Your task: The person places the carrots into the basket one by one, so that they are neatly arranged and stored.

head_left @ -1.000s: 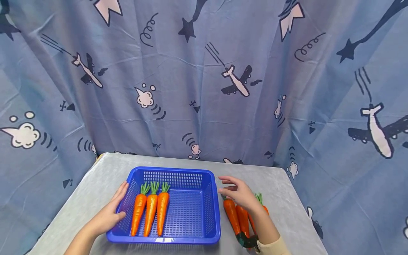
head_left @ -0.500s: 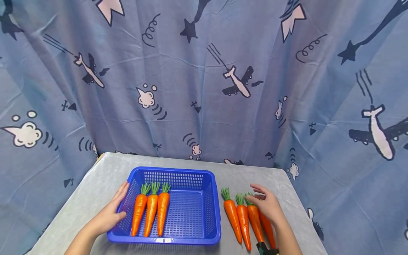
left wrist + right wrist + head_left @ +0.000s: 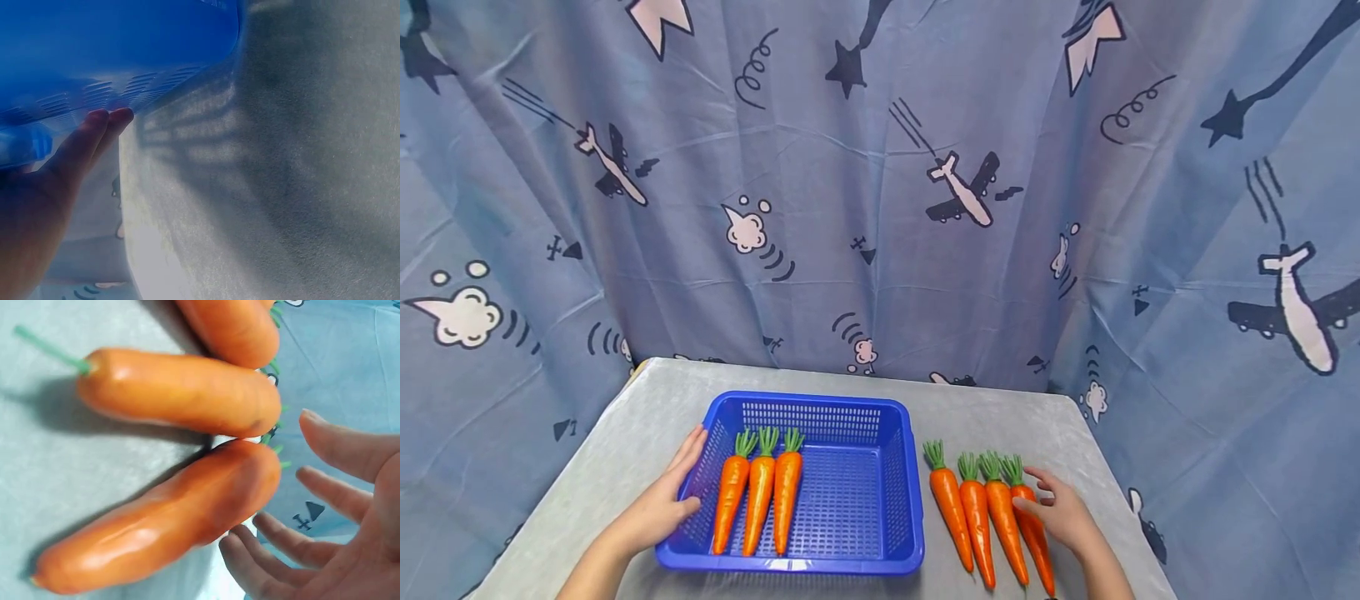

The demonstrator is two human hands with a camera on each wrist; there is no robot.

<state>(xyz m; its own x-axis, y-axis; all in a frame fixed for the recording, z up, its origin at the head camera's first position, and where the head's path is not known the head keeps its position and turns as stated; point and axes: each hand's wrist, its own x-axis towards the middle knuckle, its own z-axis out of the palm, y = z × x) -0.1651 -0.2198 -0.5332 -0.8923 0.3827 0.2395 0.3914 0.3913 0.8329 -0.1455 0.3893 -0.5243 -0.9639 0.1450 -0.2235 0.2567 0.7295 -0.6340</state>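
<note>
Three orange carrots with green tops (image 3: 760,496) lie side by side in the left half of a blue plastic basket (image 3: 790,565). My left hand (image 3: 655,508) rests against the basket's left side with its fingers straight along the outer wall; the left wrist view shows two fingertips touching the slotted wall. To the right of the basket several more carrots (image 3: 976,512) lie in a row on the table. Around the top of the rightmost carrot (image 3: 1032,525) my right hand (image 3: 1063,508) spreads its thumb and fingers, gripping nothing. In the right wrist view a gap shows between thumb and carrot.
A pale grey cloth covers the table (image 3: 1000,408). Its left and right edges slope away from the person. Behind and on both sides hangs a blue curtain (image 3: 820,208) printed with planes and stars.
My right hand has moved right and nearer, from beside the basket across the loose carrots to the rightmost one, uncovering the others. The left hand and basket stay in place.
</note>
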